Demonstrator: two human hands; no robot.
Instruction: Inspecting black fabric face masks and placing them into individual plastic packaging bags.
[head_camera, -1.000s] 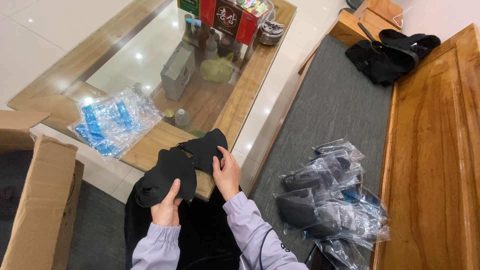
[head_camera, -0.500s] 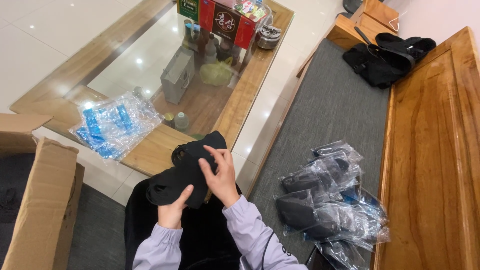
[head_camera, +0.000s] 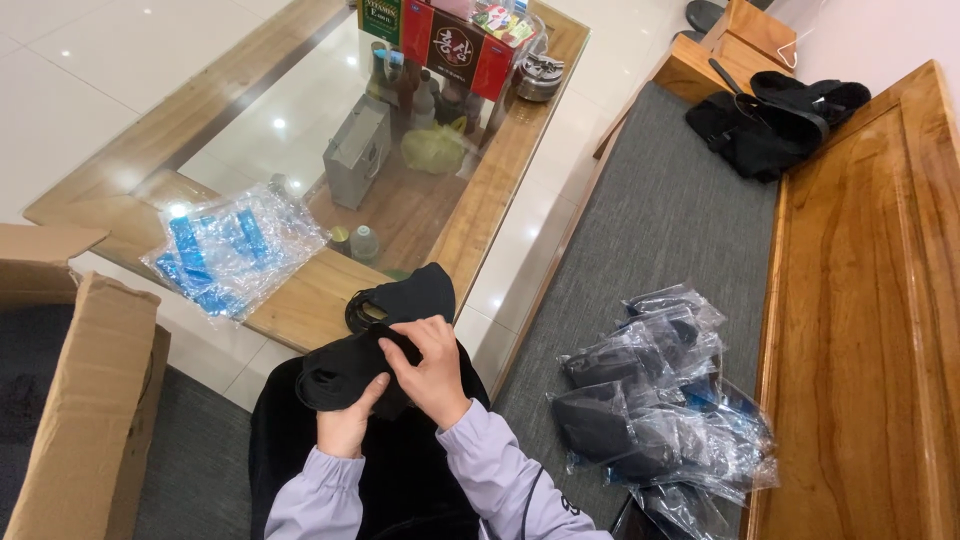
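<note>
The person sits on a grey bench (head_camera: 650, 230) with a wooden back, looking down at both hands over a lap covered in black fabric. The left hand (head_camera: 345, 425) grips the near edge of a black cloth pad (head_camera: 385, 340) from below, thumb pressed up against it. The right hand (head_camera: 432, 375) lies over the top of the same pad, fingers curled and pinching the cloth near its middle, just in front of the person's knees. The pad has a rounded black cup at its far end and what looks like a loop of strap beside it; whether it is one piece or two stacked together is hard to tell.

To the right, on the bench seat, lies a heap of bagged black pads (head_camera: 655, 400) in clear plastic, close to the person's right elbow. On the left, on the near corner of the glass-topped coffee table (head_camera: 300, 300), sits a pile of clear plastic bags (head_camera: 235, 245) with blue printing, apparently empty. An open cardboard box (head_camera: 75, 400) stands at the near left.

Judging from this, several pads are already bagged on the right, the one in hand is unbagged and being arranged, and plenty of bags remain on the table. How many pads are left cannot be seen.
</note>
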